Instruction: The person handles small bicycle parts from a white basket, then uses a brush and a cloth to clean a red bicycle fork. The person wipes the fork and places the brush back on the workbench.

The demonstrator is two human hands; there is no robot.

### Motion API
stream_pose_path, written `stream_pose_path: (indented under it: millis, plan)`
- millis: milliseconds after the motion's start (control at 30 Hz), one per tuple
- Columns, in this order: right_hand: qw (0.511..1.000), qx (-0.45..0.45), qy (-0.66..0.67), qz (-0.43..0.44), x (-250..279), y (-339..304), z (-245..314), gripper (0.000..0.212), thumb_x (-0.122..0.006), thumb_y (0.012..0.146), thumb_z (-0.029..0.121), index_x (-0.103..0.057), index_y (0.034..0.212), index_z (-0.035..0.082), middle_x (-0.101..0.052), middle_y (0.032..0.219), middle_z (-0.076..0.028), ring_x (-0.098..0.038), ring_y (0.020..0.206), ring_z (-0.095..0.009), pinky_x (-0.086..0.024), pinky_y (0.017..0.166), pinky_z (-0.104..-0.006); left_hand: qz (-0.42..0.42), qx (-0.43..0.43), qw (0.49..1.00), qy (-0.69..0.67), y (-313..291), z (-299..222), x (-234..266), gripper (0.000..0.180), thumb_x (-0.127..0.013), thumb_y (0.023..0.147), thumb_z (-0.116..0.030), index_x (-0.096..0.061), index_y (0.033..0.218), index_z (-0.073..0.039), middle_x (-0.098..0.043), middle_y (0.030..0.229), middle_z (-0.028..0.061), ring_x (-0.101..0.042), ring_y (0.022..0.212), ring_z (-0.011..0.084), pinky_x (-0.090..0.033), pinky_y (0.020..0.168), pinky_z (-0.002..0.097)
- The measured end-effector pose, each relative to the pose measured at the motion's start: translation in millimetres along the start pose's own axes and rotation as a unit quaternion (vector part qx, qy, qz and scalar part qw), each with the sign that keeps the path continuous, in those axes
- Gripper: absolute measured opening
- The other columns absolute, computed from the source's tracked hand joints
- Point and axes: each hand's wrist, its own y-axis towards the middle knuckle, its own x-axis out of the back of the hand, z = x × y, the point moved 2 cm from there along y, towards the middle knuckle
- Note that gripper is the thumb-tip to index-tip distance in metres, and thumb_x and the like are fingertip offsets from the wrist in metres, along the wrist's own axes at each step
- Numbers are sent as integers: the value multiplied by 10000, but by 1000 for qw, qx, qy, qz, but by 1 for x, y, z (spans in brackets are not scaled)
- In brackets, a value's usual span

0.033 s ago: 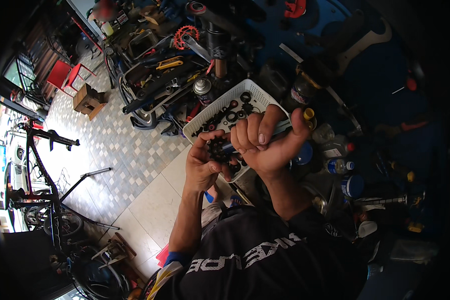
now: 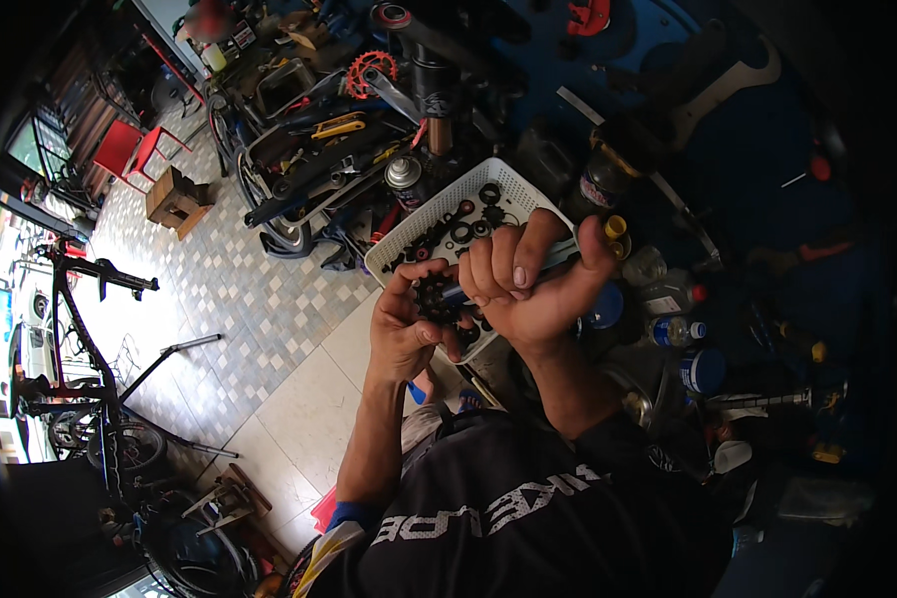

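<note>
My left hand (image 2: 401, 324) has its fingers curled shut around a small black toothed sprocket (image 2: 432, 297), held just above the near edge of the white basket (image 2: 508, 184). My right hand (image 2: 533, 284) is closed in a fist on a blue-handled tool (image 2: 568, 254), thumb raised along it; the tool's working end meets the sprocket between my two hands, though my fingers hide the exact contact.

The basket sits on the dark, crowded counter — inside it lie black rings, washers and small round parts. Just behind it stands a spray can (image 2: 405, 174), and beyond that a heap of bicycle parts with a red chainring (image 2: 372, 70) and a yellow-handled tool (image 2: 337, 128). To my right, near the hand, a yellow cap (image 2: 616, 227), a clear plastic bottle (image 2: 668, 297) and a blue-lidded jar (image 2: 706, 369) crowd the counter.

Left of me — tiled floor (image 2: 259, 309), a red chair (image 2: 130, 149), a wooden stool (image 2: 176, 199) and a black bicycle frame on a stand (image 2: 75, 299), well apart from the hands.
</note>
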Motion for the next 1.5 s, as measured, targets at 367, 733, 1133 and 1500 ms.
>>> stream_pose_path:
  millis: [367,733,1133,1500]
  plan:
    - [998,8,-33,49,5,6,0,709,-221,1023,665,-455,673,95,-381,514,-7,-291,453,-150,-292,499,-333,16,16,1000,-18,3,2,-5,813,-866,797,-276,-428,1396,56,-666,1115,243,-735,862,310,-643,509,346]
    - [997,-9,-25,74,0,0,1,697,-215,1035,634,-455,687,79,-399,534,-27,-316,470,-164,-308,508,-349,13,4,1000,-27,3,1,-2,798,-852,811,-285,-433,1393,64,-659,1105,236,-732,866,310,-647,512,344]
    - [997,-21,-40,57,17,16,-1,748,-260,988,743,-477,727,76,-410,543,-21,-353,478,-155,-327,497,-328,41,53,997,-41,-8,3,18,861,-812,844,-400,-395,1470,20,-550,1360,310,-707,821,270,-616,484,310]
    - [506,-178,-835,122,174,43,-49,221,-720,830,164,-750,1011,42,-691,1046,-129,-707,945,-308,-572,829,-421,-214,14,963,163,-53,-13,91,384,-662,1000,-265,-652,1230,43,-714,1116,149,-700,896,218,-617,583,317]
